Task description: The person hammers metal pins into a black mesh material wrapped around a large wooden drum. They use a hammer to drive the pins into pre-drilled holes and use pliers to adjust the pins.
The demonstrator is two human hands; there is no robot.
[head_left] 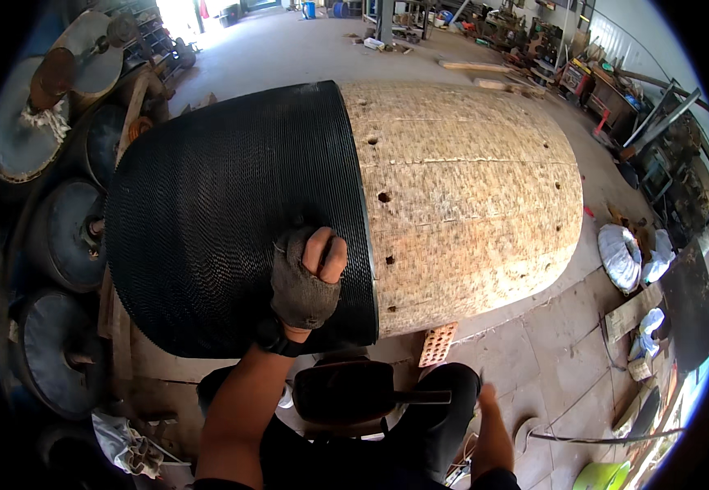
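A large barrel-shaped roller lies across the view before me. Its left part carries a black, finely ribbed covering (207, 204); its right part is a bare tan surface (469, 196) with dark holes and seams. My left hand (305, 282), in a dark fingerless glove, rests closed against the ribbed covering near its right edge. Two bare fingers show curled; whatever they may hold is hidden. My right hand (485, 394) is low beside my right knee, small and blurred, its fingers unclear. Between my legs sits a dark rounded block (342, 390) with a flat bar sticking out to the right.
Metal discs with shafts (64, 335) crowd the left side. A perforated brick (438, 345) lies under the roller's near edge. At right are a white wrapped coil (620, 257), boards and a cable (608, 438). A green container (602, 475) stands at lower right.
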